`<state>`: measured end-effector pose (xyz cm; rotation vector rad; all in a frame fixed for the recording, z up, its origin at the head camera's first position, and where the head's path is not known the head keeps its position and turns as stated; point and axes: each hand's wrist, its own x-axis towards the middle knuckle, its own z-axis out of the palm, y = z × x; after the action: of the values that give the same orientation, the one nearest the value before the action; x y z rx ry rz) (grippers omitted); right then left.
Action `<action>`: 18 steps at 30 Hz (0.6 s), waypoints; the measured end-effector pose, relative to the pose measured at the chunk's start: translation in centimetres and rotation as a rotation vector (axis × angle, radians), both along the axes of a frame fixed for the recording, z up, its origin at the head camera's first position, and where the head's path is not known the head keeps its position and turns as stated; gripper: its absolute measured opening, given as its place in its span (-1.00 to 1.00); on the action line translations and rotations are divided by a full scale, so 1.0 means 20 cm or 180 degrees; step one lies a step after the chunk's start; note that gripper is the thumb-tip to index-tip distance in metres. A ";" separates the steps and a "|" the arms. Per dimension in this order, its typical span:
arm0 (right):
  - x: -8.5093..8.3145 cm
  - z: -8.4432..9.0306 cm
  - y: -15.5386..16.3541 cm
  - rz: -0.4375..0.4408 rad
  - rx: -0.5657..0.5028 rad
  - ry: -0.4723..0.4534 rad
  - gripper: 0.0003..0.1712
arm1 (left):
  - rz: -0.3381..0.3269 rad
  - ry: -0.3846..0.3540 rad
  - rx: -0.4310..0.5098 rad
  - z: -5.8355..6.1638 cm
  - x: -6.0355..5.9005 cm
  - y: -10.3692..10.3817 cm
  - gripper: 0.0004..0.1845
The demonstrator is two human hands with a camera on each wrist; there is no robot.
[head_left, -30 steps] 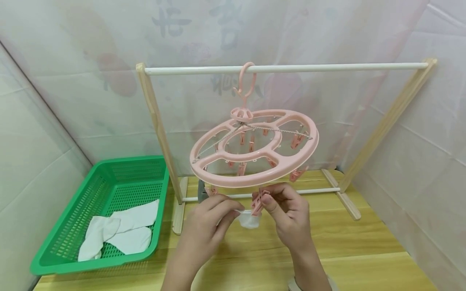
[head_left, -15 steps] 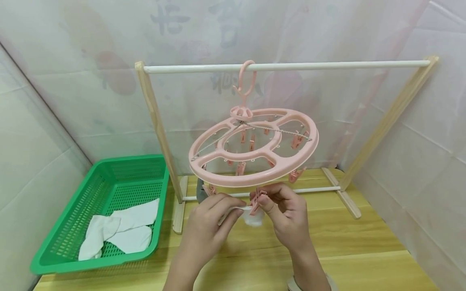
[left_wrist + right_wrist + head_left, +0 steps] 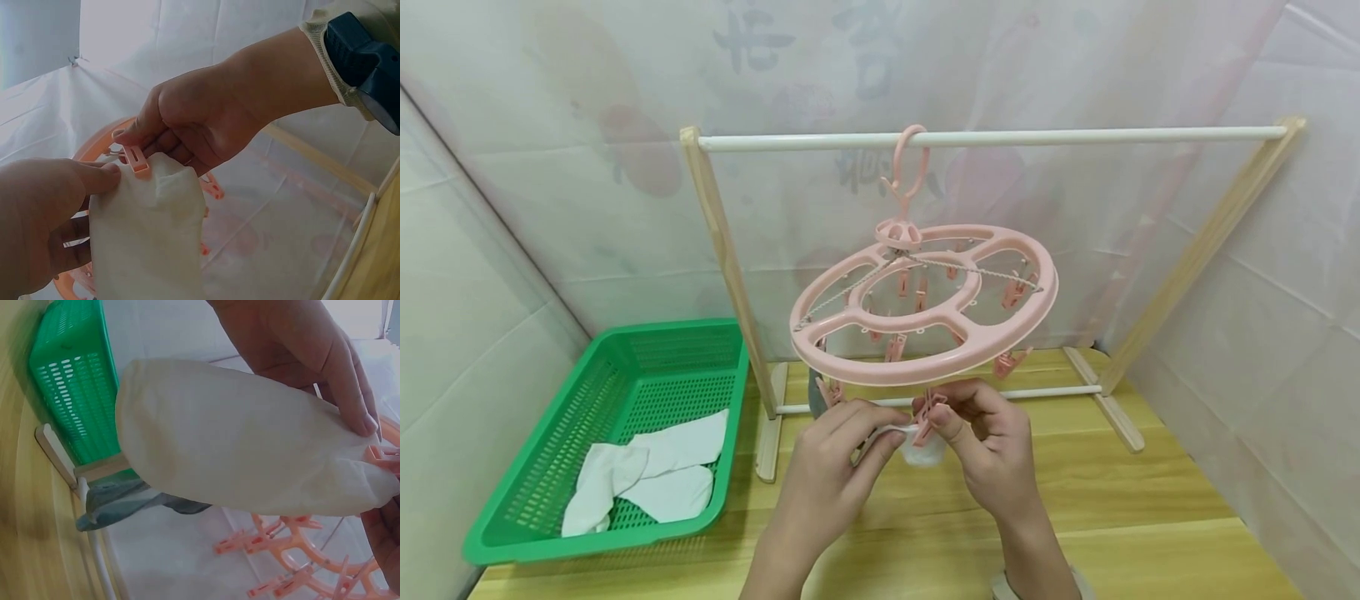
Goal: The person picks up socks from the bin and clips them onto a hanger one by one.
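Observation:
A white sock (image 3: 147, 231) hangs between my two hands below the round pink hanger (image 3: 917, 367). My left hand (image 3: 827, 467) pinches the sock's top edge between thumb and fingers. A pink clothespin (image 3: 929, 419) on the hanger's near side is pinched by my right hand (image 3: 996, 450). In the left wrist view the clothespin's tip lies over the sock's top edge. The right wrist view shows the sock (image 3: 231, 437) spread flat, its rounded end away from the fingers. A grey cloth (image 3: 125, 500) hangs behind it.
The hanger hooks over the white bar (image 3: 1075, 139) of a wooden stand (image 3: 718, 242). Several other pink clothespins (image 3: 1011, 362) dangle from it. At the left, a green basket (image 3: 490, 517) holds white socks (image 3: 670, 493). Fabric walls stand behind and at both sides.
My right hand and the clothespin have shifted slightly left. The left fingers have moved a little right along with the sock's edge, closer to the clothespin.

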<state>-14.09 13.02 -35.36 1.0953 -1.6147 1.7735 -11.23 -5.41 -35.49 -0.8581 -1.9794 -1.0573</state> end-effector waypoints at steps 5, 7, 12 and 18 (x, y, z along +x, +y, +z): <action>0.00 0.00 0.00 -0.0037 0.0006 -0.0001 -0.90 | -0.0059 0.0032 0.0015 0.00 0.00 0.00 -0.85; 0.00 0.00 0.00 -0.0049 0.0031 -0.0016 -0.90 | -0.0086 0.0040 0.0020 0.00 0.00 0.00 -0.85; 0.00 0.00 0.01 -0.0035 0.0095 -0.0065 -0.88 | -0.0087 0.0037 0.0016 0.00 0.00 0.00 -0.84; 0.01 0.00 0.01 -0.0038 0.0194 -0.0148 -0.84 | -0.0048 -0.0001 -0.0002 0.00 0.00 0.00 -0.84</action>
<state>-13.95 13.23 -35.35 1.0766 -1.7096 1.7650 -11.23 -5.48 -35.50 -0.8744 -1.9766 -1.0655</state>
